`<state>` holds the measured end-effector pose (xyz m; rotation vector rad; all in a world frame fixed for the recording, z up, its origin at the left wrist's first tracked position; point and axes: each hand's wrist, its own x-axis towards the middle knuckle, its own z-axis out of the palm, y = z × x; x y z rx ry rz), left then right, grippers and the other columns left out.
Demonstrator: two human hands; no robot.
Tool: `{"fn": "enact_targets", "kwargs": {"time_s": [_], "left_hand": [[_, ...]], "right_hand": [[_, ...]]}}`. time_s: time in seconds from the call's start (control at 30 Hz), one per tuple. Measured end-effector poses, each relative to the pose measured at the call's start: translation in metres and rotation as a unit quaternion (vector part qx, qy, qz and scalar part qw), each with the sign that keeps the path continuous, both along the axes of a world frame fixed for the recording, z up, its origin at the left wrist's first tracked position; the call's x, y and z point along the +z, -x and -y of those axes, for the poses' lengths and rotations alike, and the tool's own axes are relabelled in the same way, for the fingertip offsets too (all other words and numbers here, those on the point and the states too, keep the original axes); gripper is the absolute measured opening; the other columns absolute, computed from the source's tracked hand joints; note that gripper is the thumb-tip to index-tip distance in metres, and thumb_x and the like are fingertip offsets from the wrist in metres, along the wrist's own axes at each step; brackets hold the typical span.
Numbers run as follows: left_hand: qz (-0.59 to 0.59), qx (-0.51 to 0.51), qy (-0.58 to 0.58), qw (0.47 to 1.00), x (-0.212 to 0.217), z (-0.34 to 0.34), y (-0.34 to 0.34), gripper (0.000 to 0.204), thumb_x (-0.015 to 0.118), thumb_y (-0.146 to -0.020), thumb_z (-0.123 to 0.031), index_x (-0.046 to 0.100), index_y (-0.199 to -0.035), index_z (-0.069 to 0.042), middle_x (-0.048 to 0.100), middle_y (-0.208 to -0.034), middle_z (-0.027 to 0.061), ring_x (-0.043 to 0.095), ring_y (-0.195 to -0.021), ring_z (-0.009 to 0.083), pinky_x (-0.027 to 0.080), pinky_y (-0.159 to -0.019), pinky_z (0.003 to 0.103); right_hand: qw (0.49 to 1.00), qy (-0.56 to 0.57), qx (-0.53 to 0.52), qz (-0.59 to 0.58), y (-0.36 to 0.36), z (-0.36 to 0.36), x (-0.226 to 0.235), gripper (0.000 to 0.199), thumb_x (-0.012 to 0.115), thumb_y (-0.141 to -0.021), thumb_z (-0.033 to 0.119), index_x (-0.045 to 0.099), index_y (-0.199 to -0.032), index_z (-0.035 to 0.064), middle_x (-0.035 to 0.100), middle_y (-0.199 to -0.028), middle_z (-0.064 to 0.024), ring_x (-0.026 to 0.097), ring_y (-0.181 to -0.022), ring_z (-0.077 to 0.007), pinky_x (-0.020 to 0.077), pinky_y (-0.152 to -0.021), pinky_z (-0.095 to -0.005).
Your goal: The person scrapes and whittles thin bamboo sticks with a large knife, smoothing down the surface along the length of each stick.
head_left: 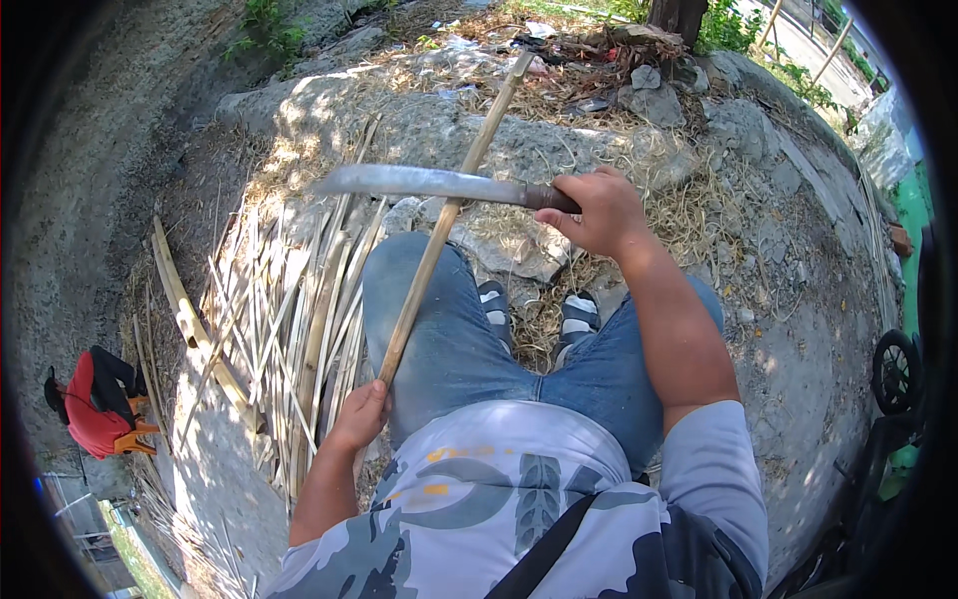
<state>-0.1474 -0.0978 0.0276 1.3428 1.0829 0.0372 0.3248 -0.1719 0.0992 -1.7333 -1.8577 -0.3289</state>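
My right hand [604, 212] is closed round the dark handle of a machete [419, 182], whose long, slightly curved blade points left. The blade crosses a bamboo strip [431, 258] above my left knee; whether it bites into the strip I cannot tell. Near its lower end the strip is gripped by my left hand [363, 413], beside my left thigh. From there it slants up and away to the right over my jeans [414, 275], its far end over the rocky ground.
Many split bamboo strips [289, 329] lie piled at my left, with a thicker bamboo piece [200, 334] beyond. A person in red [90, 404] sits at far left. Rocks [654, 100] and dry shavings [639, 210] cover the ground ahead. At far right stands a black wheel [894, 371].
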Motion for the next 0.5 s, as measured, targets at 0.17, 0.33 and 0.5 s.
{"fn": "enact_targets", "kwargs": {"time_s": [0.17,0.33,0.5], "left_hand": [[0.021,-0.01,0.003,1.0,0.037,0.004,-0.02,0.049,0.044,-0.106,-0.052,0.052,-0.083,-0.01,0.039,-0.063,-0.0053,0.034,-0.053,0.0068,0.028,-0.049,0.025],[0.009,0.019,0.025,0.999,0.057,-0.005,-0.049,0.047,0.043,-0.108,-0.048,0.053,-0.081,-0.011,0.041,-0.067,-0.0055,0.034,-0.055,0.0065,0.028,-0.05,0.025],[0.055,0.001,0.031,0.998,0.032,-0.019,-0.05,0.049,0.041,-0.107,-0.053,0.054,-0.084,-0.011,0.038,-0.061,-0.0056,0.032,-0.05,0.0072,0.027,-0.047,0.026]], "right_hand": [[0.979,0.071,-0.189,-0.044,-0.02,0.011,0.002,0.047,0.068,-0.085,0.06,0.07,-0.088,0.0129,0.068,-0.073,-0.0103,0.068,-0.072,-0.0332,0.0519,-0.066,-0.0499],[0.996,0.067,-0.055,-0.004,0.006,0.011,0.004,0.046,0.067,-0.085,0.062,0.068,-0.086,0.0153,0.064,-0.068,-0.0073,0.064,-0.067,-0.03,0.0495,-0.077,-0.0413],[0.997,0.06,0.013,0.037,0.014,0.007,0.011,0.046,0.071,-0.085,0.057,0.069,-0.094,0.0117,0.067,-0.075,-0.0054,0.066,-0.071,-0.0274,0.0483,-0.082,-0.0391]]}}
